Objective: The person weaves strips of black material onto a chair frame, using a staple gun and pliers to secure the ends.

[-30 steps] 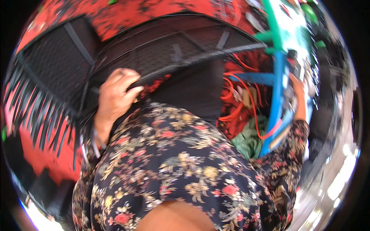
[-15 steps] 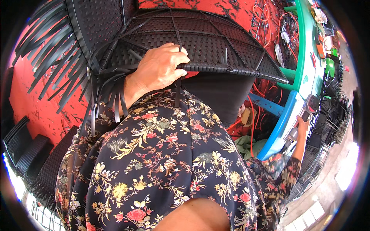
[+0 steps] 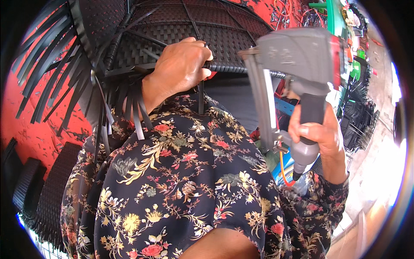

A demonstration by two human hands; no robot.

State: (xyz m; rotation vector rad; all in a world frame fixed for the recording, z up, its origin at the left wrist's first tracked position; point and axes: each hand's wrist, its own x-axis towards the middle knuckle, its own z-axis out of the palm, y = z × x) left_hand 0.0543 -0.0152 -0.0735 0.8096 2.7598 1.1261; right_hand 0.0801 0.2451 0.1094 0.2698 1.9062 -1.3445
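Note:
My left hand [image 3: 181, 64] is closed at the wrapped edge of a black woven wicker panel [image 3: 215, 49]. It pinches a flat black plastic strip [image 3: 201, 96] there; the strip's tail hangs below the fingers. My right hand [image 3: 317, 131] is wrapped around the grip of a grey air nail gun [image 3: 297, 54], raised beside the panel's right part. An orange air hose [image 3: 283, 172] runs from the base of its handle. The gun's nose points left, apart from my left hand, and its body hides the panel's right end.
Loose black strip ends [image 3: 47, 56] fringe a second woven panel on the left. Red ground [image 3: 26, 103] is strewn with strip offcuts. More dark wicker pieces [image 3: 56, 190] stand at lower left. A green-edged bench [image 3: 336, 19] with tools stands at right, beside stacked black wicker items [image 3: 358, 123].
My right hand has picked up the nail gun from the bench at right and brought it up and left, near the panel. My left hand keeps its hold at the edge.

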